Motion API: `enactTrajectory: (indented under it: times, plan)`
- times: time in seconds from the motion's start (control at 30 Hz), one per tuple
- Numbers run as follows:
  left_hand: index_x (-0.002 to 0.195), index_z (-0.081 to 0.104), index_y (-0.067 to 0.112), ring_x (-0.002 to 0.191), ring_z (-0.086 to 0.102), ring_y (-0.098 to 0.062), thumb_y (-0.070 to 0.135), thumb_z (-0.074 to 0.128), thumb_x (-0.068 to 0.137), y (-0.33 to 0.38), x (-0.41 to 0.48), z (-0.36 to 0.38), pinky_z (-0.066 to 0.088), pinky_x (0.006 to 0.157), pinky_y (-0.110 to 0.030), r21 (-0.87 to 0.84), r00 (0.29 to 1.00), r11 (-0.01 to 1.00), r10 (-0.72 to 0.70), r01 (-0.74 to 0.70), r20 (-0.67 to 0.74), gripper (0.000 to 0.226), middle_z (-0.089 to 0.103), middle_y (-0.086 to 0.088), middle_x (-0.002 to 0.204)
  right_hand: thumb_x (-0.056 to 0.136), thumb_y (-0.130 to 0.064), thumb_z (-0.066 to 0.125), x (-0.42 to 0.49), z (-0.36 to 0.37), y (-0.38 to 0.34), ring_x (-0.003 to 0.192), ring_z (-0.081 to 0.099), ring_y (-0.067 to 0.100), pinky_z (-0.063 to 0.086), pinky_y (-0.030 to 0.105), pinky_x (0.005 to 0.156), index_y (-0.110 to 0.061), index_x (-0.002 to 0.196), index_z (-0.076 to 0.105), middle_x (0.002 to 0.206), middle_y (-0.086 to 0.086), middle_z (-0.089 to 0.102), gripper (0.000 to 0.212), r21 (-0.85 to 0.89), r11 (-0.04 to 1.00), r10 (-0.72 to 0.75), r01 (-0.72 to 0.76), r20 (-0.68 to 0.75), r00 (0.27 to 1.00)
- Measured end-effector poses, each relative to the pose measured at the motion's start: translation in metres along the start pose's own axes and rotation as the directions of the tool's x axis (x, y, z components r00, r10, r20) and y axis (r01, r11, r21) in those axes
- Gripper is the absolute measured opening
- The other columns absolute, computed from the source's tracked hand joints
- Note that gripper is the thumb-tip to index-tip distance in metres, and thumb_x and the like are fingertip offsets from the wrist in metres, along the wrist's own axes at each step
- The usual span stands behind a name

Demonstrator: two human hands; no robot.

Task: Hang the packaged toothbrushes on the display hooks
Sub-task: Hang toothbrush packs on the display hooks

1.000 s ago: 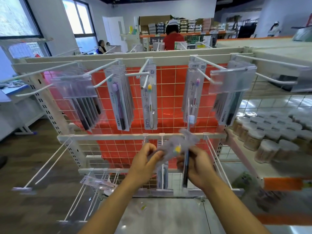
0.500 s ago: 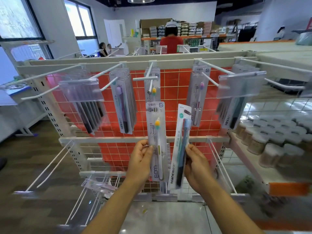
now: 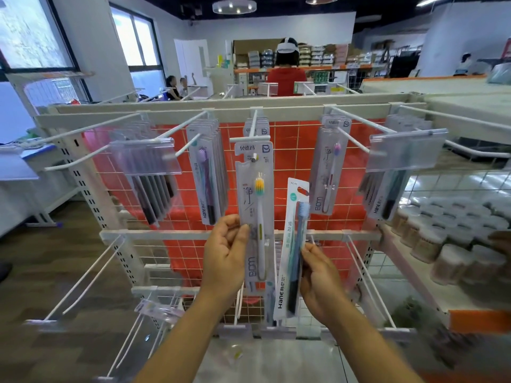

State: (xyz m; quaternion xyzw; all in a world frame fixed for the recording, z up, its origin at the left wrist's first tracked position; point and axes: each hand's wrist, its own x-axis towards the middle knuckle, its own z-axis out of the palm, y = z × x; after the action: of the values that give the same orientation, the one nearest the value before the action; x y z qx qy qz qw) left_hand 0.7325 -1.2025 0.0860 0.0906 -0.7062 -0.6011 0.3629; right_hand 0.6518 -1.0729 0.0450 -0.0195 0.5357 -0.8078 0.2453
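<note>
- The left hand (image 3: 225,252) pinches the lower left edge of the white-handled toothbrush pack (image 3: 255,214) between thumb and fingers.
- That pack stands upright with its long axis vertical and the yellow-green bristles at the top.
- Its hang hole sits at the tip of the centre hook (image 3: 254,120). It seems just threaded on, though I can't be sure.
- The right hand (image 3: 318,277) has its fingers curled round the right edge of the blue toothbrush pack (image 3: 290,252).
- The blue pack is just beside and lower than the white one, head up, with its top leaning slightly right.
- Both packs are in front of the red-backed wire grid (image 3: 293,161).
</note>
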Motion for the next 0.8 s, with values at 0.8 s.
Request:
enactTrajectory:
  times: [0.8]
  plan:
    - [0.1, 0.055, 0.026, 0.101, 0.065, -0.021, 0.024, 0.05, 0.1, -0.04, 0.1, 0.026, 0.053, 0.094, -0.047, 0.115, 0.975, 0.969, -0.213, 0.218, -0.053, 0.005, 0.067, -0.003, 0.105, 0.101, -0.014, 0.044, -0.002, -0.008, -0.002, 0.089, 0.066, 0.022, 0.054, 0.043, 0.09, -0.006, 0.095, 0.062, 0.087, 0.009, 0.068, 0.021, 0.001, 1.0, 0.023, -0.023, -0.041, 0.999]
